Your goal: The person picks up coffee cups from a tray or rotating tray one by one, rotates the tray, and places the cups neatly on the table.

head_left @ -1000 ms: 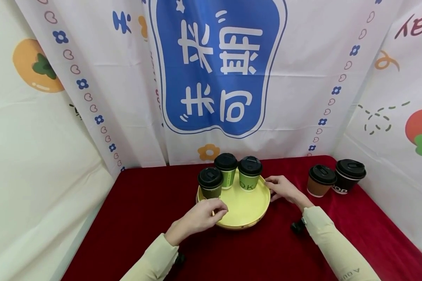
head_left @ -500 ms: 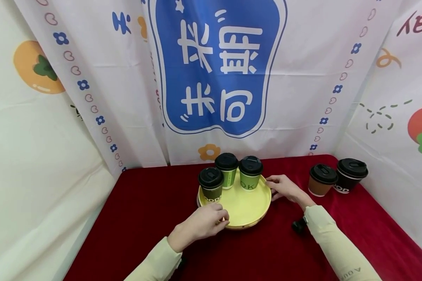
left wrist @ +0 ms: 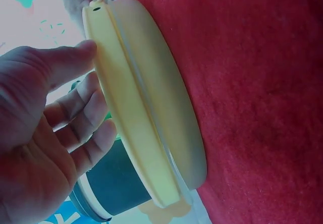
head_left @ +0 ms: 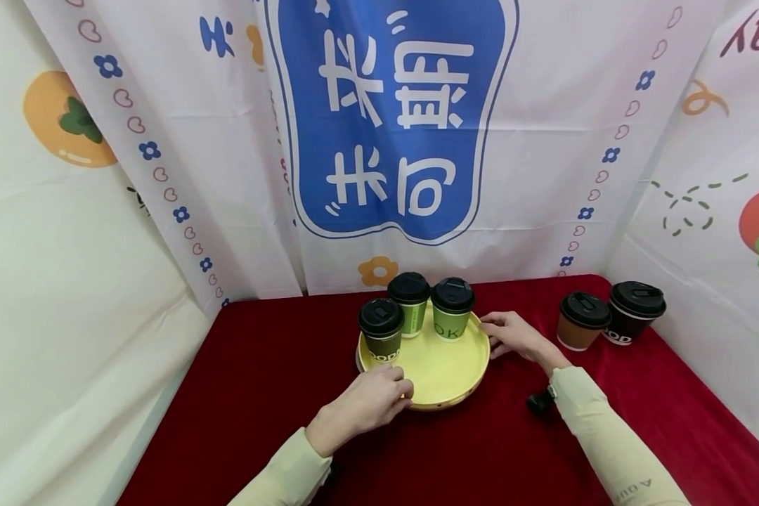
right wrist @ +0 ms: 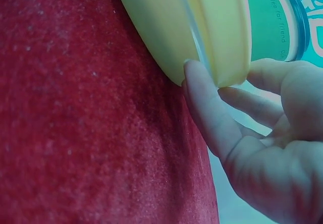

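A round yellow tray (head_left: 449,372) lies on the red cloth, with a paler layer (left wrist: 166,98) beneath it. Three black-lidded paper cups stand on it: a dark olive cup (head_left: 382,343), a light green cup (head_left: 414,320) and a green "OK" cup (head_left: 450,325). At the near-left rim, my left hand (head_left: 370,404) has its thumb on the edge and its other fingers curled against the rim. My right hand (head_left: 515,336) grips the right rim; in the right wrist view its thumb (right wrist: 199,82) presses the outer side, and the other fingers bend over the top.
To the right stand a brown cup (head_left: 580,330) and a black cup (head_left: 629,320), both with black lids, close together. White printed curtains (head_left: 544,140) hang behind and on both sides. Red cloth (head_left: 278,365) covers the table.
My left hand has shifted slightly right and down along the near-left rim, showing more of the olive cup's lettering. The right hand keeps its place on the rim; the cups stay put.
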A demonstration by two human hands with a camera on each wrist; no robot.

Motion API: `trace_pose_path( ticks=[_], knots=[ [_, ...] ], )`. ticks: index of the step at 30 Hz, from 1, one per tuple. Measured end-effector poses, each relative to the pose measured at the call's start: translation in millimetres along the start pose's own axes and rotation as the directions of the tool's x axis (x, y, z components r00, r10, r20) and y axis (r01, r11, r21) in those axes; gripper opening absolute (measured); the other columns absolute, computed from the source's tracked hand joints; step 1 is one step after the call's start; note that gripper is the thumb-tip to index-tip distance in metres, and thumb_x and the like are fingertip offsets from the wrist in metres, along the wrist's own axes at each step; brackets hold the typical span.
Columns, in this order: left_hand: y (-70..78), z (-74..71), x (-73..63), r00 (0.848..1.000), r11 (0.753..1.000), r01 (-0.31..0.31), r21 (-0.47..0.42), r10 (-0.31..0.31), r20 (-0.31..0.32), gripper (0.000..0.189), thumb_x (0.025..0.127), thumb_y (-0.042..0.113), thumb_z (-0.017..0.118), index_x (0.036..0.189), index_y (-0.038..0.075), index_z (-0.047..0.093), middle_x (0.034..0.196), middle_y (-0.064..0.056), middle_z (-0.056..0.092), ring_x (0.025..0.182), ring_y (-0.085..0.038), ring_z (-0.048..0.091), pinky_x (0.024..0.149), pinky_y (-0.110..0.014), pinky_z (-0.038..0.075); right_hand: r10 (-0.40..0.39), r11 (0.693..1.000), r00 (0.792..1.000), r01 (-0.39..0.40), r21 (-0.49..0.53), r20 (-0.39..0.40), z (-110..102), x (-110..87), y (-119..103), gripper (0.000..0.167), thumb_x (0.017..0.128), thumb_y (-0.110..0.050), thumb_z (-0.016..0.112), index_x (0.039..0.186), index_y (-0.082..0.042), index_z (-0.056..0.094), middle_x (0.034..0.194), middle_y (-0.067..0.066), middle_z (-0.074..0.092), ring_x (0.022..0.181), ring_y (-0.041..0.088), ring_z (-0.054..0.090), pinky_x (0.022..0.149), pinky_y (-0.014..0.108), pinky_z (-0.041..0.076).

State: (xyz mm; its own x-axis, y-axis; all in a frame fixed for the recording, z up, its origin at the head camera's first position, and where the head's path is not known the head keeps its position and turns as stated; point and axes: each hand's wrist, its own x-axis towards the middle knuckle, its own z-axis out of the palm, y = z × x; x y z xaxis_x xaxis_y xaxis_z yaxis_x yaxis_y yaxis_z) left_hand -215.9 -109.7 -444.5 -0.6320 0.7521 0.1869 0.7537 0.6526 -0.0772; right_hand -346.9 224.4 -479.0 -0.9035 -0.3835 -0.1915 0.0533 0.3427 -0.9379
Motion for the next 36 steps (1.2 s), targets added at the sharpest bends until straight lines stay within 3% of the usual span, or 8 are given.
trace_pose_path(
  ticks=[11,21,36],
  knots=[
    [-4.5,-1.5,0.2,0.999,0.999,0.028,-0.019,-0.027,0.042,0.006,0.093,0.031,0.068,0.088,0.027,0.067,0.084,0.009,0.059,0.082,-0.01,0.057,0.067,-0.023,0.048,-0.002,1.0,1.0,0.002,0.023,-0.003,0.0,1.6,0.6,0.051,0.102,-0.024,0.053,0.141,0.008,0.044,0.113,0.026,0.065,0.082,0.022,0.07,0.069,0.04,0.06],
    [-14.5,-4.0,-6.5,0.998,0.998,0.047,-0.045,-0.045,0.041,0.007,0.092,0.029,0.07,0.086,0.027,0.068,0.082,0.009,0.057,0.082,-0.01,0.056,0.064,-0.021,0.048,-0.002,1.0,1.0,0.003,0.016,-0.028,0.8,3.0,5.2,0.049,0.102,-0.022,0.053,0.139,0.009,0.044,0.113,0.026,0.065,0.082,0.022,0.07,0.069,0.041,0.06],
    [-25.4,-8.9,-12.6,0.988,0.99,0.128,-0.063,-0.122,0.09,0.007,0.091,0.028,0.071,0.086,0.024,0.069,0.084,0.008,0.057,0.083,-0.009,0.055,0.065,-0.02,0.048,-0.003,1.0,0.999,0.003,0.009,-0.045,1.1,4.0,8.4,0.054,0.101,-0.028,0.055,0.14,0.008,0.044,0.116,0.026,0.063,0.083,0.021,0.069,0.069,0.04,0.06]
  ],
)
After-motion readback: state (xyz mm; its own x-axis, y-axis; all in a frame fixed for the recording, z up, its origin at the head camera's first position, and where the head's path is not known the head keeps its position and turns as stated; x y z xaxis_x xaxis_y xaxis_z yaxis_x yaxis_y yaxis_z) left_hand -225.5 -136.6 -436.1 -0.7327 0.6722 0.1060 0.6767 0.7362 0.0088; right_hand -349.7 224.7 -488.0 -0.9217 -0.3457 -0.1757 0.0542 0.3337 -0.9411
